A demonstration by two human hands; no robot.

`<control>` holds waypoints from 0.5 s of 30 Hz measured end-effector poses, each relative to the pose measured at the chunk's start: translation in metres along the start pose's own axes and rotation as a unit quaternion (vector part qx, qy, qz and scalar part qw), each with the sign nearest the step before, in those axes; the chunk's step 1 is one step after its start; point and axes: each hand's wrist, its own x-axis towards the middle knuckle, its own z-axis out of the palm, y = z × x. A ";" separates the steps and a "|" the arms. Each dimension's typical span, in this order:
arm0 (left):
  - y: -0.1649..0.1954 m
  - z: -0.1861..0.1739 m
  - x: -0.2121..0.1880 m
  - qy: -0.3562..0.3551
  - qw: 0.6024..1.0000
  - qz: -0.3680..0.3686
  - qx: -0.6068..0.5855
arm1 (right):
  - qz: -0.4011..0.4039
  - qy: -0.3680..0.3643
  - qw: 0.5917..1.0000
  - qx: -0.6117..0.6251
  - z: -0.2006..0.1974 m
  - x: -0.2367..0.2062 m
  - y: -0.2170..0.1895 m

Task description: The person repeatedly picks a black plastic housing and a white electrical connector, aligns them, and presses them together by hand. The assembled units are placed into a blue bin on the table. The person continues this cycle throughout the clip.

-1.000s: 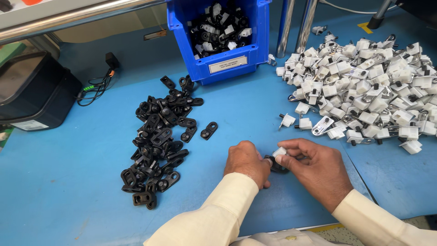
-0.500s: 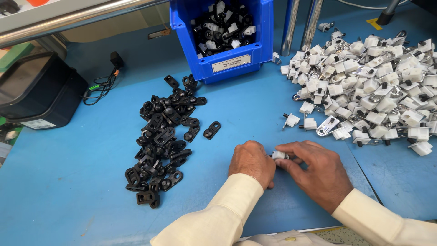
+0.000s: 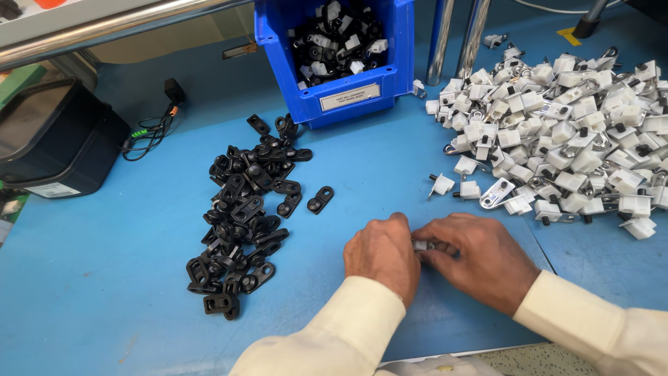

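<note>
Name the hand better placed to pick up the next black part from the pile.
Left. The left hand lies nearer the black pile, with bare table between. The right hand sits toward the white pile. Both now pinch a small white part.

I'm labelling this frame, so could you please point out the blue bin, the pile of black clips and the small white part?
blue bin (image 3: 278, 49): head view, left wall.
pile of black clips (image 3: 240, 209): head view, middle.
small white part (image 3: 420, 245): head view, visible bit between the hands.

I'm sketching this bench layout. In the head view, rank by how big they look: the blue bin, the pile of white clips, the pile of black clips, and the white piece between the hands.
1. pile of white clips
2. blue bin, cropped
3. pile of black clips
4. white piece
</note>
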 end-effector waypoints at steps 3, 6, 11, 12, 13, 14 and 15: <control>-0.002 0.000 -0.006 -0.002 0.993 -0.071 -0.094 | 0.211 -0.082 0.971 0.071 -0.003 0.009 -0.003; -0.008 -0.001 -0.015 -0.064 0.953 -0.154 -0.255 | 0.212 -0.077 0.971 0.082 -0.004 0.013 -0.003; -0.007 0.009 -0.014 -0.099 0.925 -0.168 -0.327 | 0.233 -0.066 0.955 0.172 0.002 0.014 0.014; -0.008 0.009 -0.011 -0.100 0.927 -0.163 -0.323 | 0.226 -0.061 0.953 0.192 0.005 0.014 0.018; -0.009 0.008 -0.006 -0.103 0.929 -0.158 -0.319 | 0.225 -0.058 0.953 0.192 0.007 0.014 0.023; -0.011 0.008 -0.004 -0.106 0.931 -0.152 -0.316 | 0.224 -0.055 0.954 0.192 0.010 0.013 0.027; -0.011 0.007 -0.001 -0.105 0.932 -0.158 -0.309 | 0.224 -0.052 0.954 0.192 0.012 0.013 0.030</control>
